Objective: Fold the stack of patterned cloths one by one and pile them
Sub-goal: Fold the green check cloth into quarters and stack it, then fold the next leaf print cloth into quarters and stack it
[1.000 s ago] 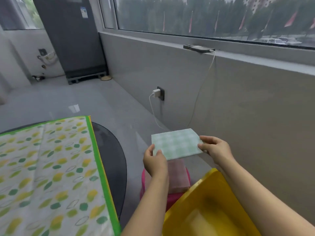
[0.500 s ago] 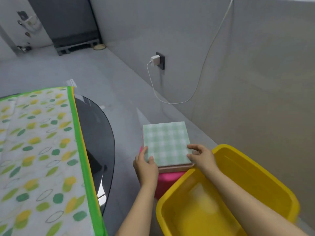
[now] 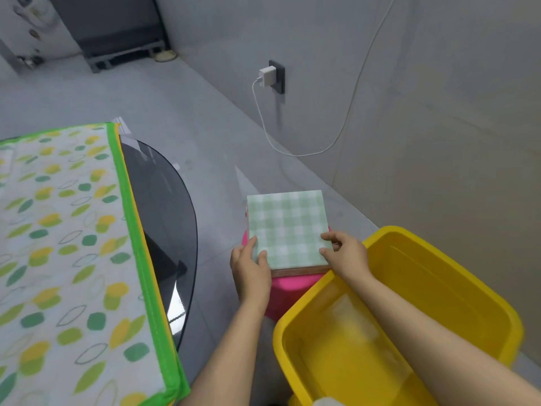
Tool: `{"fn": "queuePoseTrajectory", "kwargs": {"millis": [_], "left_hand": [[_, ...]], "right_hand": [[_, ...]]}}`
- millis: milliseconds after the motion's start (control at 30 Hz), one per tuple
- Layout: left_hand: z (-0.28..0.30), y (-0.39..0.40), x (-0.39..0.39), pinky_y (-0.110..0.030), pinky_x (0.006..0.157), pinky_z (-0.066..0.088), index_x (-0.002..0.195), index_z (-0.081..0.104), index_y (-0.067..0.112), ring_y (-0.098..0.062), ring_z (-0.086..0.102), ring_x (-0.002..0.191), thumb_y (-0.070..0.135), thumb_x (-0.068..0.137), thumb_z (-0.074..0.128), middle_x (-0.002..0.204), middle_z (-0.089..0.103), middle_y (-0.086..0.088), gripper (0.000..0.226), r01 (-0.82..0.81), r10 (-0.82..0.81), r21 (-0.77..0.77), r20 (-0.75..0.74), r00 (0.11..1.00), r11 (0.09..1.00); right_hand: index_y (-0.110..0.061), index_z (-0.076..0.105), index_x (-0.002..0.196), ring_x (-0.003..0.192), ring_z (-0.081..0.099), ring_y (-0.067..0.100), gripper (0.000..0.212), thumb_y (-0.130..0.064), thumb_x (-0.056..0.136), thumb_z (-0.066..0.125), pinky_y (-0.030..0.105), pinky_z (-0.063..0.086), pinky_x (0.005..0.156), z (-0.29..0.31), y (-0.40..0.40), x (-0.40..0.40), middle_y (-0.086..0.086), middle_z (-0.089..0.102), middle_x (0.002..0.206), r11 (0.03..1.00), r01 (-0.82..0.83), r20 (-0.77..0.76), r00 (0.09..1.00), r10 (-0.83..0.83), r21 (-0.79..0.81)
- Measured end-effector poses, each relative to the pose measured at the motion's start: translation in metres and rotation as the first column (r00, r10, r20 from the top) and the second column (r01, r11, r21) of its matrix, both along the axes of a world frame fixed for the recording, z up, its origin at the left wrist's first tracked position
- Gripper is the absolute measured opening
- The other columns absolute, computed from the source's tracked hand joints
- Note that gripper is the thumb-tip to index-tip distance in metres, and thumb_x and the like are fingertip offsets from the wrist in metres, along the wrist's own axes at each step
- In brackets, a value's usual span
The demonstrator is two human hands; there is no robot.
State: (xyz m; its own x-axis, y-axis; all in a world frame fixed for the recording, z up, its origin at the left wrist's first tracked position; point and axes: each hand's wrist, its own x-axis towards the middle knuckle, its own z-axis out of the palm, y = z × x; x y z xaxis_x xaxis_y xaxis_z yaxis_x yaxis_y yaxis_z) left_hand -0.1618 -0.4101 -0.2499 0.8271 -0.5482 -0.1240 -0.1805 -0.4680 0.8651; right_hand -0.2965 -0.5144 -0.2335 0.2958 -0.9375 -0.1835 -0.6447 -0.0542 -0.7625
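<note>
A folded green-and-white checked cloth (image 3: 288, 228) lies flat on top of a folded brownish-pink cloth (image 3: 301, 271), of which only the near edge shows. Both rest on a pink stool (image 3: 288, 291) between the table and the tub. My left hand (image 3: 248, 263) holds the checked cloth's near left corner, thumb on top. On the near right edge, my right hand (image 3: 345, 253) pinches the same cloth with its fingers on top.
A yellow plastic tub (image 3: 439, 288) stands at the right, close to my right forearm. A dark glass table (image 3: 164, 212) at the left carries a leaf-patterned mat with a green border (image 3: 58, 244). A charger and white cable (image 3: 266, 77) hang from the wall socket.
One second ago I held the checked cloth in the air above the stool. It has come down onto the brownish-pink cloth, and my view has tilted downward.
</note>
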Motion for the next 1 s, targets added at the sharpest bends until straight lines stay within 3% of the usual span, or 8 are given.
{"fn": "queuePoseTrajectory", "kwargs": {"millis": [67,167,400,533,667,800,867,1000], "left_hand": [[-0.003,-0.001,-0.001,-0.018,0.088,0.032,0.133,0.053,0.014,-0.014,0.043,0.114,0.012,0.095,0.053,0.121,0.045,-0.004,0.038,-0.017,0.016,0.021,0.008,1.000,1.000],[-0.008,0.000,0.000,-0.021,0.090,0.032,0.130,0.056,0.017,-0.018,0.037,0.119,0.014,0.093,0.056,0.112,0.039,0.001,0.037,-0.048,0.048,0.020,-0.020,0.999,0.999],[-0.005,-0.003,0.007,-0.023,0.097,0.035,0.127,0.059,0.018,-0.024,0.046,0.120,0.014,0.093,0.056,0.125,0.040,-0.006,0.034,-0.090,0.091,0.014,-0.144,0.985,0.996],[0.014,-0.003,-0.007,-0.027,0.101,0.030,0.131,0.056,0.020,-0.026,0.039,0.126,0.020,0.097,0.050,0.138,0.038,-0.006,0.034,-0.155,0.163,0.069,-0.138,0.977,0.985],[0.044,0.003,-0.031,-0.040,0.113,0.023,0.135,0.050,0.019,-0.027,0.032,0.133,0.026,0.096,0.048,0.146,0.035,-0.005,0.040,-0.099,0.098,0.089,0.014,0.995,0.991],[0.096,0.015,-0.048,-0.041,0.106,0.037,0.130,0.052,0.018,-0.024,0.043,0.126,0.021,0.095,0.044,0.140,0.040,-0.005,0.036,0.001,-0.003,-0.058,-0.037,0.999,0.998],[0.128,0.026,-0.049,-0.034,0.100,0.042,0.126,0.053,0.016,-0.021,0.050,0.119,0.014,0.094,0.042,0.137,0.042,-0.005,0.034,0.039,-0.048,-0.145,-0.055,0.997,0.989],[0.191,0.059,-0.039,-0.028,0.092,0.041,0.120,0.056,0.016,-0.018,0.053,0.109,0.010,0.091,0.042,0.130,0.050,-0.006,0.033,0.093,-0.091,-0.220,0.023,0.996,0.971]], "right_hand": [[-0.009,0.063,0.117,0.101,0.055,0.019,0.033,-0.007,0.085,0.063,0.012,0.033,0.074,-0.001,0.001,0.002,-0.005,0.055,0.089,1.000,-0.016,-0.032,0.999,0.015,-0.006],[-0.012,0.063,0.119,0.115,0.052,0.026,0.034,-0.012,0.085,0.064,0.029,0.041,0.094,-0.005,0.000,0.003,0.004,0.065,0.116,0.996,-0.062,-0.113,0.992,0.056,-0.057],[-0.008,0.059,0.125,0.121,0.052,0.023,0.034,-0.012,0.090,0.058,0.027,0.040,0.097,-0.003,0.000,0.004,0.008,0.059,0.129,0.996,-0.088,-0.106,0.990,0.089,0.011],[-0.011,0.060,0.124,0.119,0.053,0.024,0.032,-0.017,0.093,0.054,0.028,0.041,0.092,0.010,0.003,-0.003,0.009,0.060,0.127,0.995,-0.096,-0.100,0.990,0.095,-0.001],[-0.016,0.062,0.123,0.120,0.053,0.023,0.032,-0.024,0.092,0.055,0.030,0.041,0.092,0.042,0.011,-0.014,0.008,0.061,0.126,0.990,-0.105,-0.113,0.989,0.094,-0.092],[-0.024,0.065,0.115,0.103,0.060,0.018,0.028,-0.029,0.090,0.058,0.030,0.045,0.083,0.093,0.026,-0.016,0.004,0.067,0.115,0.985,-0.124,-0.015,0.992,0.123,-0.124],[-0.026,0.066,0.112,0.094,0.061,0.014,0.025,-0.032,0.089,0.058,0.027,0.045,0.078,0.125,0.038,-0.014,0.000,0.067,0.109,0.972,-0.181,0.021,0.982,0.186,-0.147],[-0.028,0.067,0.108,0.090,0.062,0.010,0.022,-0.034,0.089,0.058,0.020,0.041,0.069,0.194,0.074,-0.011,-0.009,0.067,0.094,0.916,-0.324,0.005,0.942,0.335,-0.236]]}}
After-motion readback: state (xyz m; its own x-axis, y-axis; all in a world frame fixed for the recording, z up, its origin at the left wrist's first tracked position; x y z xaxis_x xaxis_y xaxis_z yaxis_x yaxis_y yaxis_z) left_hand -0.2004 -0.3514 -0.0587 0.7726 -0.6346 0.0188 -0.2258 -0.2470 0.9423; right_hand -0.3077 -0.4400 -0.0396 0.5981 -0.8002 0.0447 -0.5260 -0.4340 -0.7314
